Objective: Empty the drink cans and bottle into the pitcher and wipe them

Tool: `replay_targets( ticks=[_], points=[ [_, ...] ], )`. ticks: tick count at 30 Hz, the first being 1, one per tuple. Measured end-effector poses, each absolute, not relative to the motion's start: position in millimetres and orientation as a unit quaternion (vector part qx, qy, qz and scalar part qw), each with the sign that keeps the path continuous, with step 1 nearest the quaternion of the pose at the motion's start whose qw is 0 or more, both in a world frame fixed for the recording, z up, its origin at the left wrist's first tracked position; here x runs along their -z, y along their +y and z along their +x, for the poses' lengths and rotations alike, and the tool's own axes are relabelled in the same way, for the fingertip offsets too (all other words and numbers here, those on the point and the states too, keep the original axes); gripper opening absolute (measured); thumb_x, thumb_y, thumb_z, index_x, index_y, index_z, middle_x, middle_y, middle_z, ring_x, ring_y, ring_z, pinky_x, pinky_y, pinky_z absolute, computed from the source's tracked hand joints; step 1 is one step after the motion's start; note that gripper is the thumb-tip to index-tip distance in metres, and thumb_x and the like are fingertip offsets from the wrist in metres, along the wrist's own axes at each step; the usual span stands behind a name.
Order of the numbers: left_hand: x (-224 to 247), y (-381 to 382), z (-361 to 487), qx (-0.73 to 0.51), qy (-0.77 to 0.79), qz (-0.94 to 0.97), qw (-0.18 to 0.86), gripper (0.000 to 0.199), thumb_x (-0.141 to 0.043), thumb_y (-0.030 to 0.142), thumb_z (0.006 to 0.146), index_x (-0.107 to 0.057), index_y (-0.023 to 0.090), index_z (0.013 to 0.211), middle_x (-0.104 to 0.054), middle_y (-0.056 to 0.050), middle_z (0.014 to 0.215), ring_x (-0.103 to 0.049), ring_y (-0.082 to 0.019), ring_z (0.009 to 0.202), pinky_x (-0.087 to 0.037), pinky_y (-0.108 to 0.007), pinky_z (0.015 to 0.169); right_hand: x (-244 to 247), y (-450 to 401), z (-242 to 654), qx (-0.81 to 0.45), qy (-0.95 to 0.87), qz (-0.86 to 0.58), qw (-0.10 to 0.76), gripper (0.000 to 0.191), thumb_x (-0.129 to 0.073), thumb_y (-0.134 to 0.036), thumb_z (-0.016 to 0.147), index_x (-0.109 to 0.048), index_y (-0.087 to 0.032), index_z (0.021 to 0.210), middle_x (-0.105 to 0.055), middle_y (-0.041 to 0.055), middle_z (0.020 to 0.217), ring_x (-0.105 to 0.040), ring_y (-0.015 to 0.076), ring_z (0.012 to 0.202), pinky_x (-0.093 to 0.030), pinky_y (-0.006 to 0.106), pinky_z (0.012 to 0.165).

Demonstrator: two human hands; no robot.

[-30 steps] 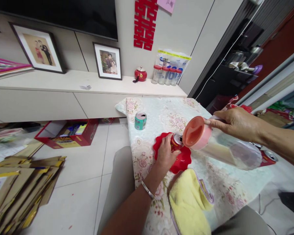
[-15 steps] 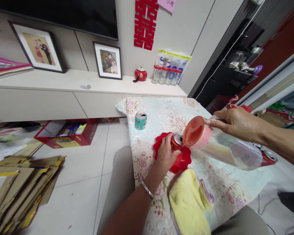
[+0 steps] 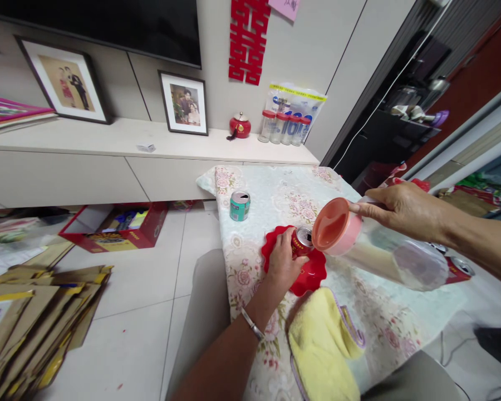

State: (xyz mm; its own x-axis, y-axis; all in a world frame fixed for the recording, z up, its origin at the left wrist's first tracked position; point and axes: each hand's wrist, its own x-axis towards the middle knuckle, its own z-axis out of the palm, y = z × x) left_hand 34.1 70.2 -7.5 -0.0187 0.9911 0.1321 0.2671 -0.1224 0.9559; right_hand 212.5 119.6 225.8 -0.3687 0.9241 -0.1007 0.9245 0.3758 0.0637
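My left hand (image 3: 283, 260) is wrapped round a red can (image 3: 303, 239) that stands on a red plate with a wavy rim (image 3: 313, 275). My right hand (image 3: 394, 209) grips the handle of a clear pitcher with a pink-orange lid (image 3: 338, 227). The pitcher lies tilted, almost level, and its spout touches or nearly touches the can's opening. Whether liquid is flowing cannot be made out. A folded yellow cloth (image 3: 323, 345) rests on the table in front of the plate.
On the flowered tablecloth (image 3: 271, 189) a green can (image 3: 239, 206) stands at the far left. Another red can (image 3: 460, 268) is partly behind the pitcher. A white cabinet (image 3: 108, 139) runs behind the table; flattened cardboard (image 3: 37, 312) lies on the floor at left.
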Motion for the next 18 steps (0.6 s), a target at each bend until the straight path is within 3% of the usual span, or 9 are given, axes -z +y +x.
replay_targets(
  ticks=[18],
  points=[
    [6.7,70.1,33.6,-0.462,0.54,0.588,0.385,0.077,-0.074,0.007,0.069,-0.044,0.021,0.139,-0.056,-0.013,0.137,-0.053,-0.029,0.132,-0.044,-0.044,0.114,-226.9,117.7,209.8,0.003,0.824,0.564,0.057,0.081,-0.013,-0.097,0.075,-0.047,-0.025,0.06,-0.055,0.0027,0.057,-0.049,0.0184,0.055,-0.035,0.036,0.058]
  ],
)
